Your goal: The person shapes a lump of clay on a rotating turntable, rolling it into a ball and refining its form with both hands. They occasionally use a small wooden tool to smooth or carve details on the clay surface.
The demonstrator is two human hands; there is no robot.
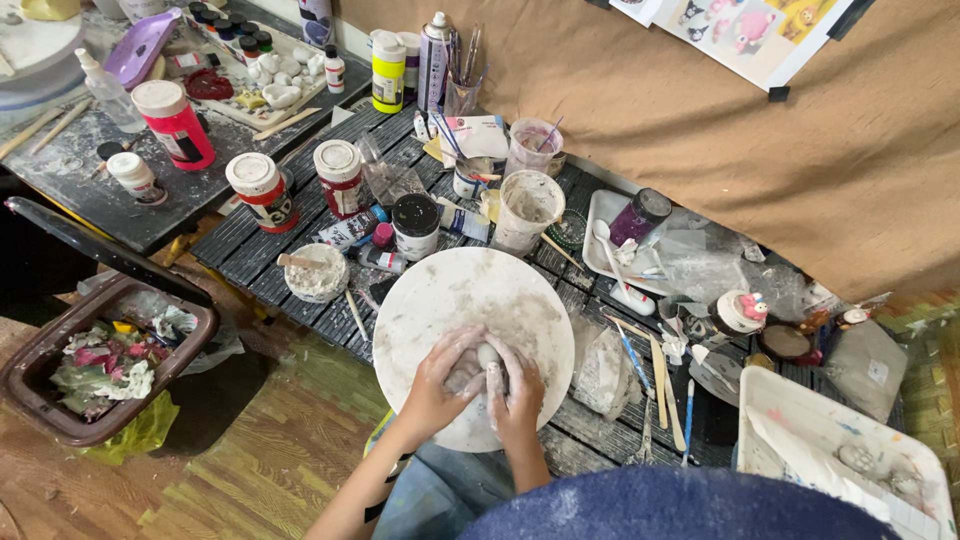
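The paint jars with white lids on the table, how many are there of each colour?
Red paint jars: 2
Pink paint jar: 1
Yellow paint bottle: 1
Total: 4

Both hands, left hand and right hand, press a small clay lump on the round white board.

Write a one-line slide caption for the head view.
Both hands, left hand and right hand, press a small lump of pale clay on a round white board amid paint bottles.
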